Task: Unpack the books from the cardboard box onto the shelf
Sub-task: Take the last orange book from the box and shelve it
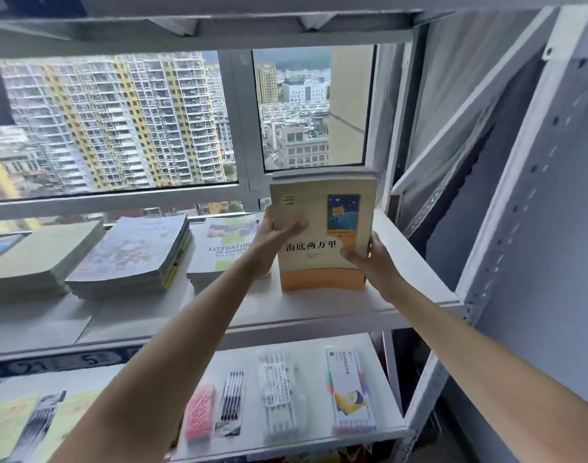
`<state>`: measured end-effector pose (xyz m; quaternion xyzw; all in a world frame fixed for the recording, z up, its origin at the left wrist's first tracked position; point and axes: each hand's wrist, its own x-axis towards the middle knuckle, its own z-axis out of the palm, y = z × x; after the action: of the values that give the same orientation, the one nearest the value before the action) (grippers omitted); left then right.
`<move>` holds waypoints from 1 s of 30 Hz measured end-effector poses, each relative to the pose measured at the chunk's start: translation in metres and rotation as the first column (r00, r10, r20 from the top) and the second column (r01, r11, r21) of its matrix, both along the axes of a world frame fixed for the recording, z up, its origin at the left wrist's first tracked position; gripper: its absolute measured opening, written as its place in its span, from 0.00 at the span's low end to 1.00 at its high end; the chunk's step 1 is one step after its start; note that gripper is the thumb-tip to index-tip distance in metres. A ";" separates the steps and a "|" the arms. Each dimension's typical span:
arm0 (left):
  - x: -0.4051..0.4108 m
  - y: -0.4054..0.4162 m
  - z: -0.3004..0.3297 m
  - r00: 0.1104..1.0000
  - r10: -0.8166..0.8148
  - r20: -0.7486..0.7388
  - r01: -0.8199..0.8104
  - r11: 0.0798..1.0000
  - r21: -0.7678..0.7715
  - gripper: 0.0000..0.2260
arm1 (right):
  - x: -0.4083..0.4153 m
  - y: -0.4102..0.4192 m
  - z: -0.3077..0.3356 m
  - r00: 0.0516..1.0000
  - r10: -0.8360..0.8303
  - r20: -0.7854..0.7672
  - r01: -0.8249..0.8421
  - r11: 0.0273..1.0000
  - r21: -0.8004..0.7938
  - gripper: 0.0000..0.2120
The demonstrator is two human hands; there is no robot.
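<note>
In front of me stands a window (125,121) with a grey-white frame, divided by a vertical mullion (241,121) into a wide left pane and a narrower right pane. Daylight enters through both panes. Outside I see high-rise apartment blocks (119,118) with yellow stripes and lower buildings beyond. To my right hangs a pale curtain (459,105).

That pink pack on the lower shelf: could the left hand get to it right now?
Probably not at once: the left hand is gripping the book. The pink pack lies uncovered, so once freed, likely yes.
</note>
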<state>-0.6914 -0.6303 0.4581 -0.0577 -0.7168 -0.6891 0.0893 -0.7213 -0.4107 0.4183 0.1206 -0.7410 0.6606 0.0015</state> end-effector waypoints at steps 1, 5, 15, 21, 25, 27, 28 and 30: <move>-0.003 -0.001 -0.001 0.999 0.033 -0.010 -0.032 0.999 0.003 0.37 | -0.003 -0.002 -0.004 1.000 0.027 0.008 -0.026 0.999 -0.032 0.21; -0.010 0.007 -0.016 0.987 0.138 -0.079 -0.137 0.990 0.015 0.42 | -0.001 -0.012 -0.020 1.000 0.000 -0.016 -0.002 0.991 -0.131 0.33; -0.075 0.010 -0.006 0.945 0.300 0.131 -0.309 0.949 0.057 0.33 | -0.049 -0.027 0.004 0.976 -0.196 0.092 0.189 0.979 0.081 0.22; -0.132 -0.007 -0.003 0.856 0.345 0.385 -0.238 0.924 -0.299 0.29 | -0.107 -0.023 0.045 0.876 -0.048 0.480 -0.029 0.988 0.153 0.20; -0.154 -0.003 -0.026 0.819 0.348 0.456 -0.147 0.896 -0.419 0.33 | -0.125 -0.023 0.035 0.831 -0.090 0.549 -0.056 0.969 0.242 0.21; -0.161 0.001 -0.035 0.782 0.408 0.471 -0.096 0.825 -0.556 0.37 | -0.126 -0.024 0.026 0.824 -0.112 0.555 -0.055 0.960 0.275 0.18; -0.160 0.002 -0.038 0.761 0.449 0.469 -0.076 0.779 -0.623 0.39 | -0.127 -0.023 0.021 0.828 -0.132 0.545 -0.043 0.954 0.297 0.17; -0.161 0.002 -0.039 0.746 0.480 0.462 -0.031 0.718 -0.696 0.41 | -0.130 -0.020 0.012 0.834 -0.168 0.525 -0.016 0.945 0.328 0.19</move>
<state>-0.8526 -0.6282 0.4193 0.2483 -0.8979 -0.3560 -0.0740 -0.8515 -0.4308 0.4306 -0.1042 -0.8115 0.5381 -0.2027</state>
